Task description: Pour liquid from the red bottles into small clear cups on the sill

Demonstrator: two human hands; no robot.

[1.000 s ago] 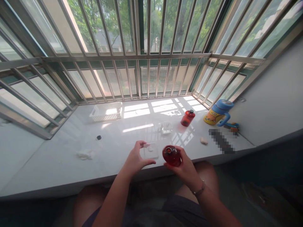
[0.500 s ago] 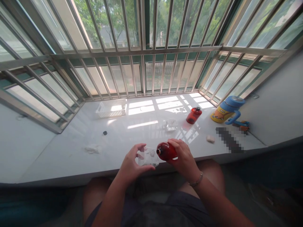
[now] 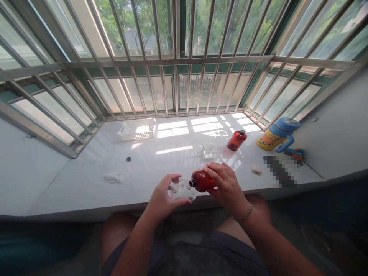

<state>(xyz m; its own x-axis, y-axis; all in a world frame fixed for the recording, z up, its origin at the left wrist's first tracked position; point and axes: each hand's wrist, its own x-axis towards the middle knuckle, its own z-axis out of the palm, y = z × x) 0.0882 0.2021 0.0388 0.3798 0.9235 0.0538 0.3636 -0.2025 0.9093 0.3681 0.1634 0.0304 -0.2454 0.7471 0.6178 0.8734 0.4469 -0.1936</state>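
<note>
My left hand [image 3: 164, 194] grips a clear, square glass-like container [image 3: 184, 188] near the sill's front edge, thumb and fingers at its sides. My right hand [image 3: 225, 186] is wrapped round a red translucent bottle [image 3: 202, 180], tipped so that its uncapped mouth points left, over the clear container. Whether liquid is flowing cannot be made out. Farther back stands a second clear container [image 3: 209, 151]. Beside it is another red bottle [image 3: 237, 140] with a dark cap on. A small dark cap [image 3: 128, 159] lies on the left part of the sill.
A white perforated basket [image 3: 137, 130] stands at the back left of the white sill [image 3: 94, 153]. Crumpled tissue [image 3: 114, 178] lies at left. On the right are a blue-and-yellow cup [image 3: 277, 134], a pale lump [image 3: 255, 170] and a blurred-out patch. Metal bars [image 3: 172, 60] line the window.
My right hand has tilted the red bottle further, its mouth now over the clear container. The view has shifted slightly. My left hand keeps its grip.
</note>
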